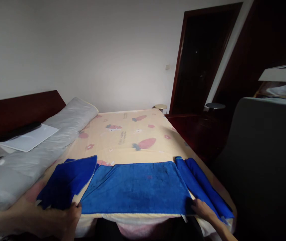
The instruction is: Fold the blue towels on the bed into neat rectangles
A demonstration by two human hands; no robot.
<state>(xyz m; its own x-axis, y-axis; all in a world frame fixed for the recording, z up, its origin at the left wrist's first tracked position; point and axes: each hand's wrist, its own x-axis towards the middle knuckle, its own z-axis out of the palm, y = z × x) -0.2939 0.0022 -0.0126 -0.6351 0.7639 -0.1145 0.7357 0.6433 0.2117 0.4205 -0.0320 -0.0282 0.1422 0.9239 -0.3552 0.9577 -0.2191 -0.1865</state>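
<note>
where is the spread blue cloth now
In the head view, the spread blue plush cloth lies low centre on the cream printed sheet, between overlapping blue cloths on the left and two rolled blue cloths on the right.

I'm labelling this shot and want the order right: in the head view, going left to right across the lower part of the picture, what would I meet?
Long grey padded bedding roll → stack of dark blue fabric cloths → flat, spread blue plush cloth → two rolled dark blue cloths → large dark grey panel.
</note>
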